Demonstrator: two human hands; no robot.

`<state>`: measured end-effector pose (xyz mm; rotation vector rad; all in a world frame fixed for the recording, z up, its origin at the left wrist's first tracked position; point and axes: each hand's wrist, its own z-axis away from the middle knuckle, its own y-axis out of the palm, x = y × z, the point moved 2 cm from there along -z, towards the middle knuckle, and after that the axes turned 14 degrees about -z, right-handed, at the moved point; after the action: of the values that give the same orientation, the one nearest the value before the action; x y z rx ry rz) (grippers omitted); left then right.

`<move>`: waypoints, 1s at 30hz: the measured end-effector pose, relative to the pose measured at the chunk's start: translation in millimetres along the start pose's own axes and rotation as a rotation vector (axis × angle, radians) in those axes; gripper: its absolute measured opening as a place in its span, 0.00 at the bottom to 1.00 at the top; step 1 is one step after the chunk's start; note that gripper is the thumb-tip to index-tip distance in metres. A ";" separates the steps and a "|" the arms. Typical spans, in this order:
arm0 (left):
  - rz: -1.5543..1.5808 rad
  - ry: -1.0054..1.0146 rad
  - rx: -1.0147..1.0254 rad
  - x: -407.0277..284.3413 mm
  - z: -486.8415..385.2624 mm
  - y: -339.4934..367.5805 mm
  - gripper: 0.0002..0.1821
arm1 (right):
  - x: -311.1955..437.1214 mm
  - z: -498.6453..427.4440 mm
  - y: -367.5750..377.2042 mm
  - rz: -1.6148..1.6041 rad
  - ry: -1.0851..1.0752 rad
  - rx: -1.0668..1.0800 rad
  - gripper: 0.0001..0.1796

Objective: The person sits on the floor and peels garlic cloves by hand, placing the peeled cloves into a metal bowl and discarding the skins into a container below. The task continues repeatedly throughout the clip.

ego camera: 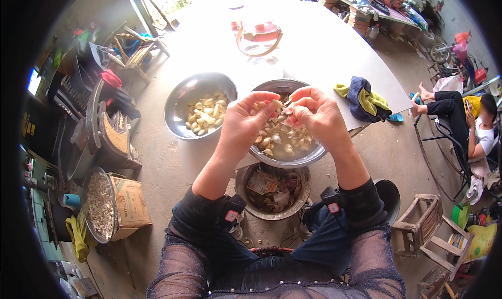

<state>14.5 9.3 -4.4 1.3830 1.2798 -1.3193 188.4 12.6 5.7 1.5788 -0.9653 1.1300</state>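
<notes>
My left hand [251, 116] holds a garlic clove [277, 103] between thumb and fingertips, above a metal basin [288, 163]. My right hand [319, 116] pinches a small piece, perhaps garlic skin, close beside it. Unpeeled garlic cloves [288, 136] lie in water in the basin under both hands; the hands hide part of them. On the left stands a steel bowl [176, 103] with peeled garlic cloves [206, 114] in it.
A waste basin [241, 185] with scraps sits on the floor below the table [372, 71]. A blue and yellow cloth [361, 99] and a kettle-like container [262, 32] are on the tabletop. Dried-looking pieces fill a basin [113, 205] at left. A seated person [476, 130] is at right.
</notes>
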 end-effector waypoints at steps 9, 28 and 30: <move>-0.190 0.116 -0.065 -2.5 2.0 3.1 0.08 | 0.4 2.6 6.5 0.061 -0.017 0.002 0.07; 0.250 -0.088 0.091 8.8 -1.5 1.6 0.17 | -4.6 3.9 10.8 0.412 -0.285 -0.045 0.09; 0.300 -0.087 0.095 9.9 -2.2 1.3 0.17 | -5.4 3.6 10.5 0.390 -0.266 -0.024 0.07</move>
<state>15.5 12.5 -14.1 1.4996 0.9202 -1.2298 177.9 6.9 2.6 1.5883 -1.5080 1.1779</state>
